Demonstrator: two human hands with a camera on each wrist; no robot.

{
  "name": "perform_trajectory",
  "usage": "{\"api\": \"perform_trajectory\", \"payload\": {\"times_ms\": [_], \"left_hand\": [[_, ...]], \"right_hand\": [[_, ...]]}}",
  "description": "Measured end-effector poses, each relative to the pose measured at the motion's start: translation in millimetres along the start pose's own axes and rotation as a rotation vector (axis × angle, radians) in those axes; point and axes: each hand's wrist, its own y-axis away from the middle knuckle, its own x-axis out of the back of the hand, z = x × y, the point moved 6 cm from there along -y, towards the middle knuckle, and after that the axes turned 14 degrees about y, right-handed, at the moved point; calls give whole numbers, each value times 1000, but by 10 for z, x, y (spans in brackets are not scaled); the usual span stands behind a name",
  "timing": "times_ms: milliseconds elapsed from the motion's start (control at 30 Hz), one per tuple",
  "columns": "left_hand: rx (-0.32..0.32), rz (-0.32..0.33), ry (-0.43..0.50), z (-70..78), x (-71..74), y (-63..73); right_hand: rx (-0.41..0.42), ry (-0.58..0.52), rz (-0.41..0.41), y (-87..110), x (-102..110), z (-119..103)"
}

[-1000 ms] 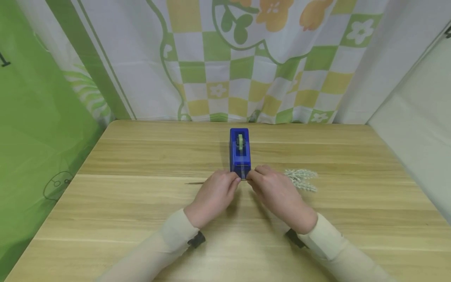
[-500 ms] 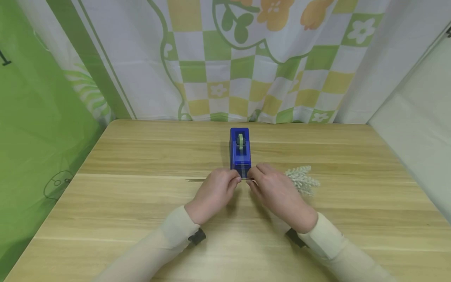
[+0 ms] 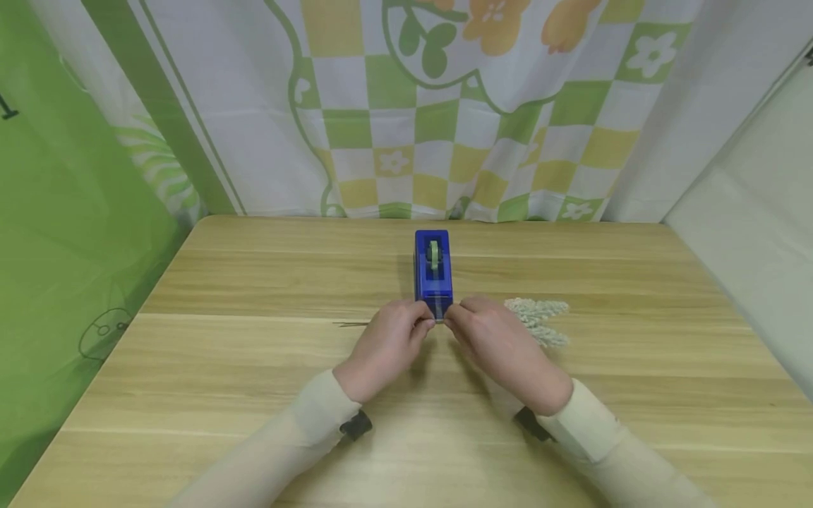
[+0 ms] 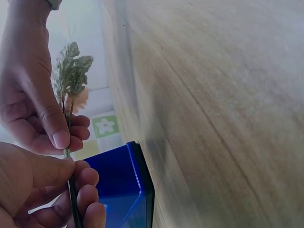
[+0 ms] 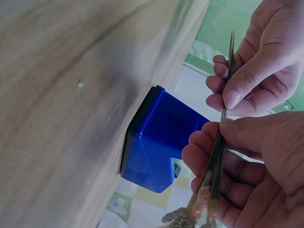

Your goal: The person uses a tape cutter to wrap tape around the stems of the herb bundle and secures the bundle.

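Observation:
A small bunch of sprigs with pale green flower spikes (image 3: 540, 321) lies crosswise between both hands, in front of a blue tape dispenser (image 3: 437, 286). Thumb and fingers of the left hand (image 3: 389, 346) pinch the thin dark stems (image 4: 73, 199), whose bare ends point left. Close beside it, the right hand (image 3: 502, 346) pinches the same stems just below the flower heads. In the left wrist view, a short shiny bit of stem (image 4: 67, 152) shows between the two thumbs. A clear strip of tape runs down the dispenser's front toward the fingertips.
The wooden table (image 3: 254, 395) extends around the hands. Behind it hangs a checked, flowered curtain (image 3: 394, 134). Green cloth (image 3: 70, 233) hangs at the left and a pale sheet (image 3: 749, 183) at the right. A thin wire loop (image 3: 101, 331) shows near the left table edge.
The flower spikes fan out and then draw back together as the stems turn between the fingers. Both hands stay nearly in place, and the dispenser has not moved.

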Motion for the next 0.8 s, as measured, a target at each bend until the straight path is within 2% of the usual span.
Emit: {"api": "perform_trajectory", "payload": {"times_ms": [133,400,800], "left_hand": [[33,-18,15,-15,-4,-7],[26,-41,-23,-25,-34,-17],[43,-42,18,-26,-19,-43]], "right_hand": [[-7,-1,-10,-6,-1,6],[-14,-11,15,-8,1,14],[-30,24,28,-18,-5,15]]}}
